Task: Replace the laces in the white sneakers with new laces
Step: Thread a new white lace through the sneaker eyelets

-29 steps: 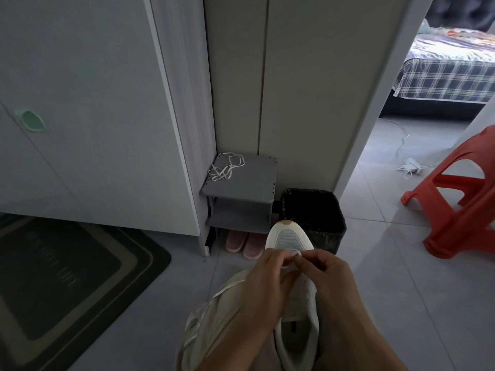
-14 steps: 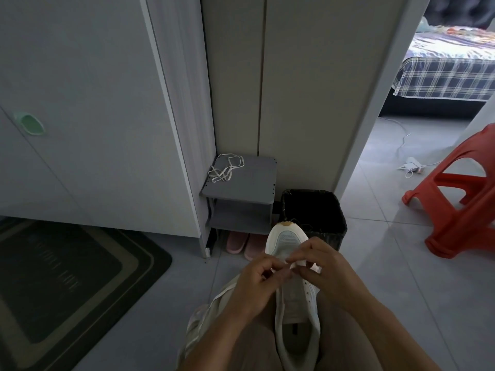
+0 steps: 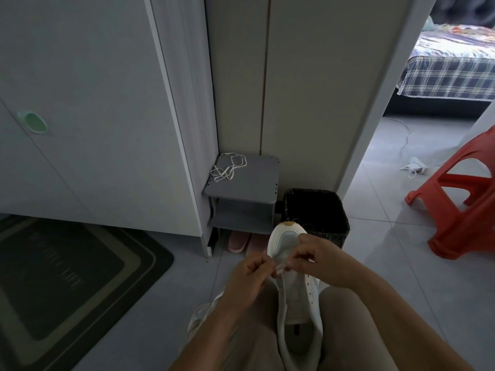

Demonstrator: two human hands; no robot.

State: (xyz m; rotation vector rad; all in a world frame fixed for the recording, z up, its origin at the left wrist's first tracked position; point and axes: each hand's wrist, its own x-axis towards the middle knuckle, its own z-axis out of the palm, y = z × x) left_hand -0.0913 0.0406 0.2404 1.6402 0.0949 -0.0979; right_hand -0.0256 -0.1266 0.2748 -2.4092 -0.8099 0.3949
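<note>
Between the knees [image 3: 348,317], barely begun: pinching a lace [image 3: 280,269] at the toe of the white sneaker [image 3: 297,303] with left hand [image 3: 251,274] and right hand [image 3: 321,263], fingers curled; upper eyelets [image 3: 310,288] unthreaded.

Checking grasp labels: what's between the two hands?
Head view: a short stretch of white lace, pinched by the left hand and right hand, over the white sneaker.

Dim, grey indoor light; daylight enters from the far right doorway [image 3: 417,108], brightening the floor [image 3: 388,236] there. The near left is shadowed. Wide-angle bending curves vertical edges; slight softness throughout.
</note>
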